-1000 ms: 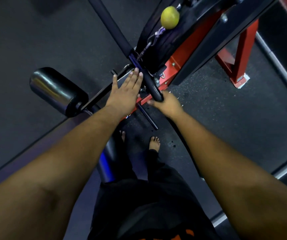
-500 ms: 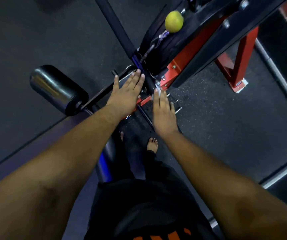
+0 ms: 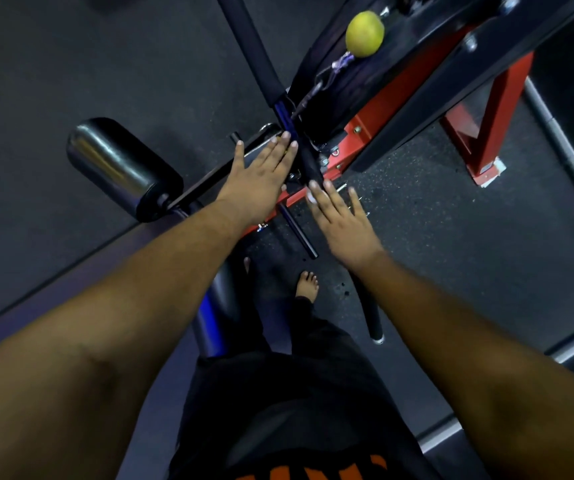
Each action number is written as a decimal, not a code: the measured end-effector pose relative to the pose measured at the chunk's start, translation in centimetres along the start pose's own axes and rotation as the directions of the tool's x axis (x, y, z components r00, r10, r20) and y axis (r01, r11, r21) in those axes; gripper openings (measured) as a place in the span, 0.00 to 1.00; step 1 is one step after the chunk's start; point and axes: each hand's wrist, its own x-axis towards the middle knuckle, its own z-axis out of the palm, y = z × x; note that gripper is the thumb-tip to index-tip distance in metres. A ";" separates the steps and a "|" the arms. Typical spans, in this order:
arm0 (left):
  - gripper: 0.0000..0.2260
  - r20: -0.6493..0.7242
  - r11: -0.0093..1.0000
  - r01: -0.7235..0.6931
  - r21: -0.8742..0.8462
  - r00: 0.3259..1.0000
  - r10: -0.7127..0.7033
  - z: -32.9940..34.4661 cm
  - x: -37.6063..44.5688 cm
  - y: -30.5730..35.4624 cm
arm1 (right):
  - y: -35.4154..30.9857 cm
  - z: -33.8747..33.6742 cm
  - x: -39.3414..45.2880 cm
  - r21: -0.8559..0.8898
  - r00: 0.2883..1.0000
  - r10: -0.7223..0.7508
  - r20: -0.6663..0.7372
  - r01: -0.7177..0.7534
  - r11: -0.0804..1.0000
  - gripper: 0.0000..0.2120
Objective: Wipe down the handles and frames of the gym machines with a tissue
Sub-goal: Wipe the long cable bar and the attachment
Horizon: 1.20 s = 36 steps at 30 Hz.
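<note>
- Hands both flat, fingers spread: left hand (image 3: 261, 183) rests on the machine's black steel arm (image 3: 205, 181); right hand (image 3: 342, 220) hovers beside the black foam-covered handle (image 3: 309, 161).
- Tissue not clearly visible, so progress cannot be judged; red painted frame (image 3: 393, 109) likely remains.

The left hand (image 3: 261, 183) lies flat, fingers extended, on the machine's black frame bar (image 3: 209, 181), fingertips at the padded handle bar (image 3: 254, 46). The right hand (image 3: 342, 220) is spread open, palm down, just beside the red frame (image 3: 375, 112); a small white patch shows under its fingertips, too blurred to identify. A black roller pad (image 3: 122, 168) sits to the left. A yellow-green ball (image 3: 364, 33) hangs above. Bare feet (image 3: 308, 284) stand on the dark floor (image 3: 70, 64).
</note>
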 end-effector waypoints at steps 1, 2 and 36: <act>0.32 0.004 1.000 0.000 -0.006 1.000 0.000 0.0 0.0 0.0 | 0.2 0.7 -1.7 0.126 0.999 0.037 0.002 -0.037 0.991 0.38; 0.32 0.007 1.000 -0.001 -0.010 1.000 0.001 0.0 -0.1 -0.1 | 0.3 1.6 -3.2 0.328 0.990 0.140 0.025 -0.140 0.934 0.38; 0.37 0.034 0.989 0.111 -0.103 0.994 -0.108 1.8 -0.5 4.0 | 0.4 6.1 -10.9 0.799 0.756 0.371 0.540 -0.598 0.056 0.23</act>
